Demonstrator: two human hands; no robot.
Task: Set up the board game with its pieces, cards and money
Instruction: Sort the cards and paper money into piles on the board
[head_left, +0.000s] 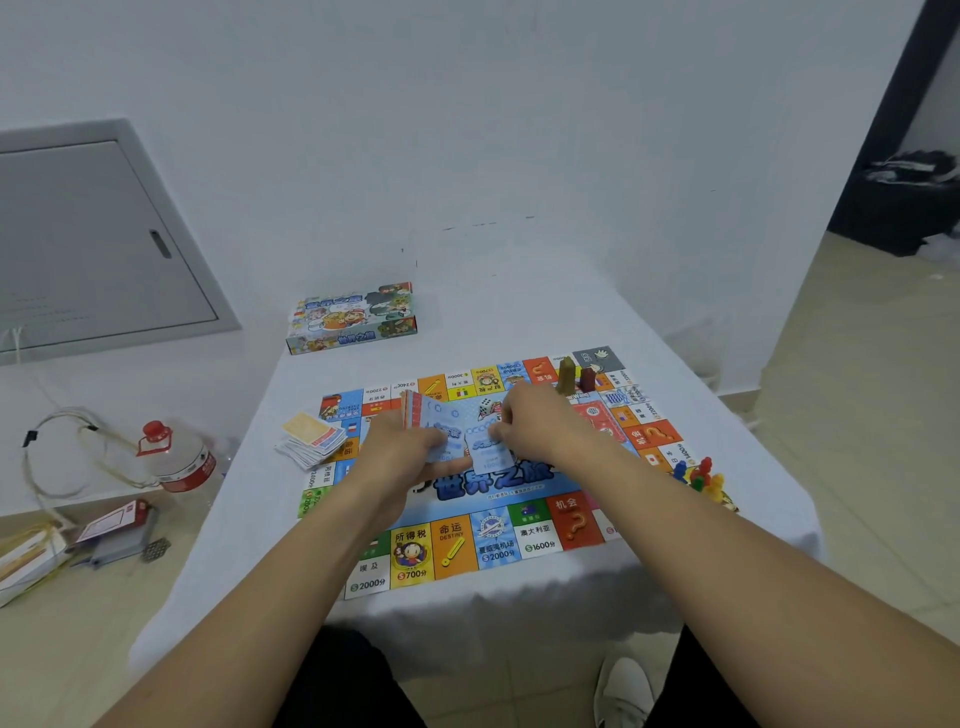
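Banknotes: left hand (410, 447) fingers grip fanned money stack (431, 423) above game board (467, 551) centre; right hand (535, 426) fingers pinch one blue note (491, 449), probably for sorting.

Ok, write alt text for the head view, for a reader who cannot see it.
Over a colourful game board on a white-clothed table, a person's left hand grips a stack of paper money while the right hand pinches a single blue note off it. A card pile lies at the board's left edge, coloured pawns at its right, the game box behind.
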